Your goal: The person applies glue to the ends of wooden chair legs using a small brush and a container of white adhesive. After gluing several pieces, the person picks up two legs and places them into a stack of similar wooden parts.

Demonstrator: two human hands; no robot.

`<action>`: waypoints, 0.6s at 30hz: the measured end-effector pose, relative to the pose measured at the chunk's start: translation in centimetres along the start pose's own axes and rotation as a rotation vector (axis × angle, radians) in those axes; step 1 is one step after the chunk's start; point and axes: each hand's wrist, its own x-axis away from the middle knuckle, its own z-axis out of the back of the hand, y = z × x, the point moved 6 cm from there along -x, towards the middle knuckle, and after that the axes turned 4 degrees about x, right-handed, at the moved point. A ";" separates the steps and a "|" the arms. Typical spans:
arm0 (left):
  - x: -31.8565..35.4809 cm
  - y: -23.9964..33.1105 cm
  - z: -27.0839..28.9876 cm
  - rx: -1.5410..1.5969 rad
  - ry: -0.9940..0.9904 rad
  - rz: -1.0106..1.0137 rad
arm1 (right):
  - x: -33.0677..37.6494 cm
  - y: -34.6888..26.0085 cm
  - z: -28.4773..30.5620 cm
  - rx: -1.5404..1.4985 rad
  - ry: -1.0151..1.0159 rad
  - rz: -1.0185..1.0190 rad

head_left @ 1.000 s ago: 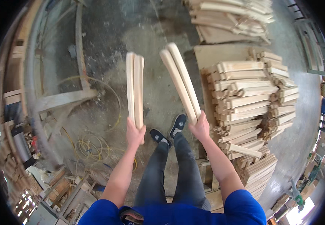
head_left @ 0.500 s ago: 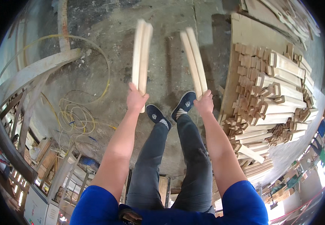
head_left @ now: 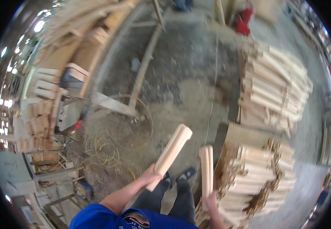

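Observation:
My left hand is closed around the lower part of a pair of pale wooden bars lying side by side. They slant up and to the right, with rounded far ends. Lower on the right, my right hand, a little blurred, grips a second pair of wooden bars, which stands nearly straight up in the picture. The two pairs are apart. Beside my right hand lies a large stack of similar wooden pieces.
Farther off on the right is another wood stack. On the left stand a workbench frame and a metal-and-wood rack. A coiled hose lies on the concrete floor. Something red stands at the back.
The view has swung up, showing more of the room and the farther stack. Both hands now appear lower, still holding their bars. The left pair has tilted to the right.

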 end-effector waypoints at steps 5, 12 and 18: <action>5.6 8.7 3.9 0.302 0.129 -0.306 | 5.8 -6.7 5.2 -0.043 0.015 0.235; 9.1 25.3 17.0 0.693 0.625 -0.798 | 9.2 -36.8 13.1 0.068 0.032 0.865; 7.6 31.7 35.7 0.915 1.083 -0.918 | 15.9 -67.0 10.7 0.314 0.030 1.136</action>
